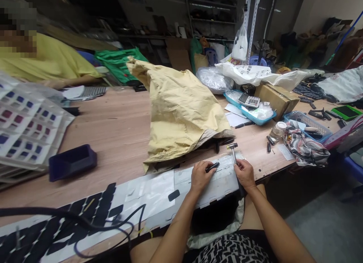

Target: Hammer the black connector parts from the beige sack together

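Observation:
My left hand [200,176] is closed on a small black plastic part [212,166], pressing it onto a long white strip [159,191] at the table's front edge. My right hand [244,174] is wrapped round the handle of a small metal hammer [233,151], whose head rests just beyond the part. A second black piece [174,195] lies on the strip to the left. Several flat black pieces [93,210] lie in rows further left.
A big yellow paper sack [181,112] lies just behind my hands. A dark blue tray [72,161] and stacked colour-sample trays [25,127] stand left. A black cable [107,229] crosses the strip. A person in yellow [51,62] sits far left. Calculator, boxes and bags crowd the right.

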`<state>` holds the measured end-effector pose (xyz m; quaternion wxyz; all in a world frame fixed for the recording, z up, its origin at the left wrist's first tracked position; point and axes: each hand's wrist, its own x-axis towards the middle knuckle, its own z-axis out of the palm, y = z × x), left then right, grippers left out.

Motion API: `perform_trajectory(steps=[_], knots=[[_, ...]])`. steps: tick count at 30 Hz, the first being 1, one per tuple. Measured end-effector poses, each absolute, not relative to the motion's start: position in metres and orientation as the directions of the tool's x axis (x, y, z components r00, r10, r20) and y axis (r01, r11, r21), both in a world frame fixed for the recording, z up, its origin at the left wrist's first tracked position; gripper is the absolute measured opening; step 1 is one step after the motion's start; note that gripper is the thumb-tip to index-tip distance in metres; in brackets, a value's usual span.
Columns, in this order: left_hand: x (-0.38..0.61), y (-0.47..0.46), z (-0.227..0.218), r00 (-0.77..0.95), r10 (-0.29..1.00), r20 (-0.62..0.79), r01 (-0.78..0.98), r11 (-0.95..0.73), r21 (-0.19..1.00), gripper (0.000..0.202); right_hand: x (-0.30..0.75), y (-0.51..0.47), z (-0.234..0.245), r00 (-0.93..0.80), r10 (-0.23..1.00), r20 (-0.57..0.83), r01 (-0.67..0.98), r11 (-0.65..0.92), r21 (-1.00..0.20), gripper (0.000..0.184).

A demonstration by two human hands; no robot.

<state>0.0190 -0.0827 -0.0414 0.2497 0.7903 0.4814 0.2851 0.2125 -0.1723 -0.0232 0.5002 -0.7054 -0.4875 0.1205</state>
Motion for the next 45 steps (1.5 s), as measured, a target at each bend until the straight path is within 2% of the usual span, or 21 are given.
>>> perform_trajectory(steps=[6,15,21,29,34,37,40,42,45], knots=[[0.020,-0.080,-0.043,0.348,0.927,0.138,0.629,-0.341,0.698,0.016,0.208,-0.180,-0.017,0.378,0.860,0.342,0.673,-0.002,-0.740,0.018],[0.022,-0.079,-0.044,0.329,0.933,0.148,0.620,-0.331,0.712,0.018,0.189,-0.210,0.003,0.131,0.895,0.426,0.829,0.137,-0.542,0.023],[0.023,-0.079,-0.045,0.324,0.931,0.169,0.633,-0.346,0.692,0.019,0.186,-0.211,-0.005,0.111,0.889,0.445,0.893,0.107,-0.437,0.024],[0.023,-0.079,-0.046,0.333,0.928,0.168,0.630,-0.352,0.692,0.019,0.178,-0.211,0.006,0.081,0.900,0.429,0.857,0.157,-0.491,0.025],[0.023,-0.079,-0.044,0.332,0.929,0.162,0.631,-0.346,0.694,0.019,0.180,-0.205,-0.004,0.048,0.921,0.387,0.847,0.168,-0.504,0.027],[0.023,-0.078,-0.044,0.333,0.929,0.164,0.629,-0.348,0.695,0.018,0.191,-0.194,-0.008,0.139,0.913,0.384,0.817,0.113,-0.566,0.024],[0.023,-0.079,-0.044,0.330,0.929,0.169,0.620,-0.348,0.704,0.017,0.209,-0.177,-0.009,0.323,0.877,0.356,0.737,0.003,-0.676,0.022],[0.023,-0.080,-0.045,0.329,0.930,0.165,0.619,-0.344,0.706,0.017,0.220,-0.166,-0.011,0.450,0.847,0.284,0.621,-0.069,-0.780,0.022],[0.023,-0.080,-0.045,0.322,0.932,0.164,0.628,-0.340,0.700,0.017,0.232,-0.157,-0.018,0.501,0.841,0.205,0.536,-0.115,-0.837,0.023]])
